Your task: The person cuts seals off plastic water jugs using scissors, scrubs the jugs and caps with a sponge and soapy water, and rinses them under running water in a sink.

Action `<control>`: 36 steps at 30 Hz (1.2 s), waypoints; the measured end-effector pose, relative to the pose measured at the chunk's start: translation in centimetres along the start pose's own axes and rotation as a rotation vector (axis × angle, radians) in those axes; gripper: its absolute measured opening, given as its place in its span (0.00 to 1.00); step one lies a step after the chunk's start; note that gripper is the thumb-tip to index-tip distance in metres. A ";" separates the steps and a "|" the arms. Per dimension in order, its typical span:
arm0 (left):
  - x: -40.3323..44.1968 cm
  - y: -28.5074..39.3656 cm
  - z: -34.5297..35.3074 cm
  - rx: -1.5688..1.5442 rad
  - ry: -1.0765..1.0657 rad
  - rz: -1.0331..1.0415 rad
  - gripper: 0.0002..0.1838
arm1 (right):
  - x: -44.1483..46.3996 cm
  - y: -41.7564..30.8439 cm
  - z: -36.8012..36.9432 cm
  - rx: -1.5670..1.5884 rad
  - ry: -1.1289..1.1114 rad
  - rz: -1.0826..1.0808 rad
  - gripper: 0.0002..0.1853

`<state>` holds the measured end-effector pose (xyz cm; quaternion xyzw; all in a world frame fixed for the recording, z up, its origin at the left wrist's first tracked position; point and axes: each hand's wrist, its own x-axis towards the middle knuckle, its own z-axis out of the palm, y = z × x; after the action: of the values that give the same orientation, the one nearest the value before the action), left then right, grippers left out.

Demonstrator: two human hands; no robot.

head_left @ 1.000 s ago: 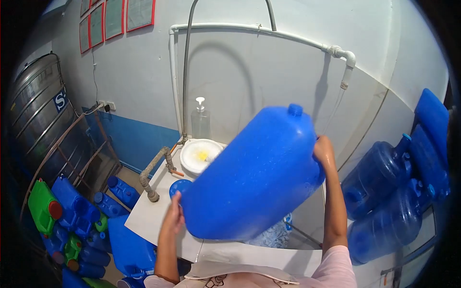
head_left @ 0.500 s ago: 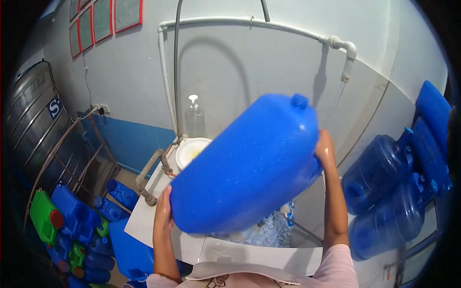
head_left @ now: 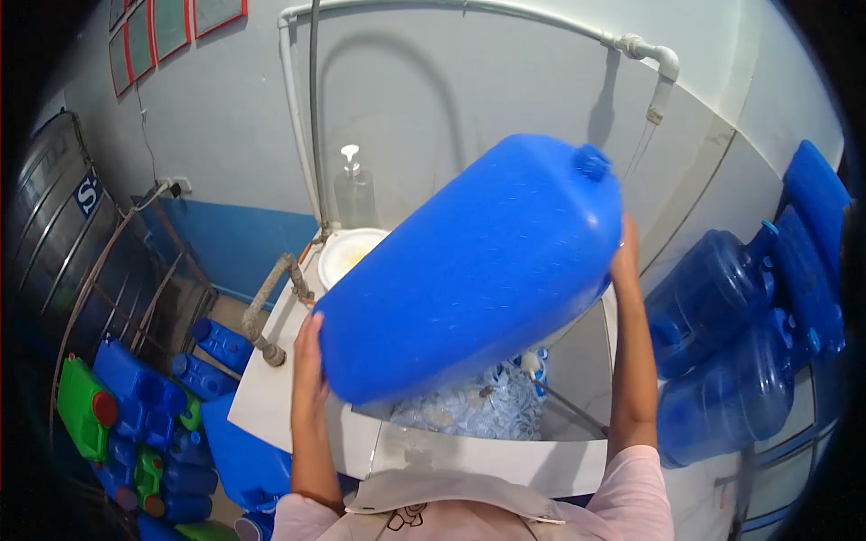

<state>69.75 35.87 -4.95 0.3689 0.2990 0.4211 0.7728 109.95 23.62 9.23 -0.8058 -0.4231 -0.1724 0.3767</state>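
A large blue water jug [head_left: 478, 270] is held tilted in the air above the sink basin, its capped neck [head_left: 592, 163] at the upper right. My left hand [head_left: 309, 356] presses against the jug's lower left end. On the other side, my right hand [head_left: 624, 254] grips the right end, its fingers partly hidden behind the jug. Below it, the basin holds a heap of pale bluish pieces [head_left: 474, 410], too jumbled to name. A brush-like thing with a thin rod [head_left: 568, 403] lies at the heap's right side.
A pump bottle [head_left: 354, 194] and a white bowl [head_left: 332, 261] stand behind the jug on the left. Clear blue bottles [head_left: 722, 397] are at right; blue and green jugs [head_left: 86, 410] crowd the lower left. A pipe outlet [head_left: 657, 108] hangs at the upper right.
The jug, with both hands on it, has moved to the right over the basin and slightly turned. The head view has shifted, so the wall and counter appear higher and further left.
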 end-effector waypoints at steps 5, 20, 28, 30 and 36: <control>2.1 -9.7 -2.5 -0.057 0.116 -0.013 0.24 | 2.2 3.7 2.4 -0.146 -0.080 0.060 0.22; -1.5 -8.3 -3.1 -0.124 0.126 -0.151 0.23 | 1.3 0.8 2.9 -0.257 -0.214 0.083 0.19; 0.8 -2.6 -0.9 -0.038 0.046 0.051 0.29 | 1.6 -0.2 0.2 0.037 -0.027 0.028 0.18; 1.6 -6.9 -1.6 -0.076 0.105 0.027 0.28 | 1.2 0.2 1.6 0.046 0.016 0.022 0.18; -3.5 -3.3 -2.0 -0.080 0.039 -0.110 0.29 | -0.2 -1.6 1.7 -0.238 -0.251 0.140 0.18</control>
<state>68.02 32.25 -8.17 0.3124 0.3169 0.3966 0.8029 108.48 25.37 8.68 -0.8873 -0.3863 -0.0925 0.2342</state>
